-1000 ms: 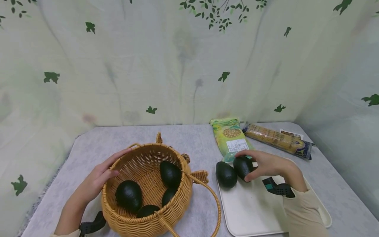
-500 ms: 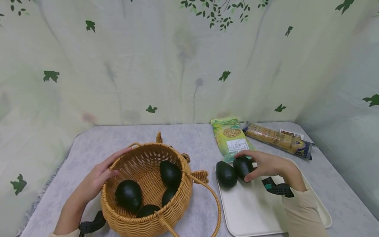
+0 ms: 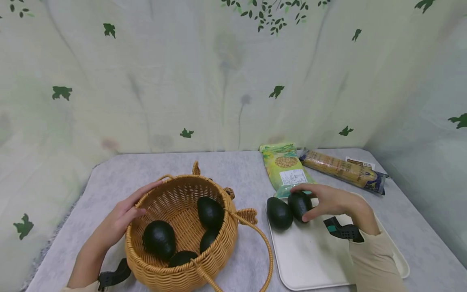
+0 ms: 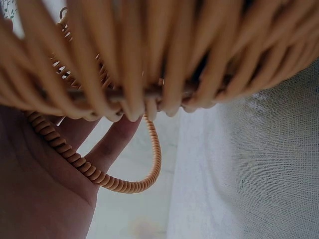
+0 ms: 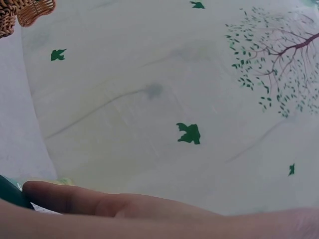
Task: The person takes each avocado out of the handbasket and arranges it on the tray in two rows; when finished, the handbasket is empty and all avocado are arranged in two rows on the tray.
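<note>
On the left of the head view stands a wicker basket (image 3: 182, 272) with several dark green avocados inside, one of them an avocado (image 3: 159, 240) near its left wall. My left hand (image 3: 118, 222) grips the basket's rim, thumb inside and fingers outside; in the left wrist view the fingers (image 4: 110, 147) lie under the wicker, beside a looped handle (image 4: 124, 185). To the right, my right hand (image 3: 330, 201) holds an avocado (image 3: 299, 206) between thumb and fingers at the tray's far left corner. Another avocado (image 3: 279, 213) sits close beside it.
A white tray (image 3: 310, 259) lies under the right hand. Behind it are a green-yellow bag (image 3: 282, 164) with a white label and a long clear pack (image 3: 341, 170) of yellow contents. A second basket handle (image 3: 268, 247) reaches toward the tray. A printed curtain (image 3: 204, 81) closes off the back.
The view has shifted very slightly. Both hands keep their places, the left on the basket rim and the right on the avocado.
</note>
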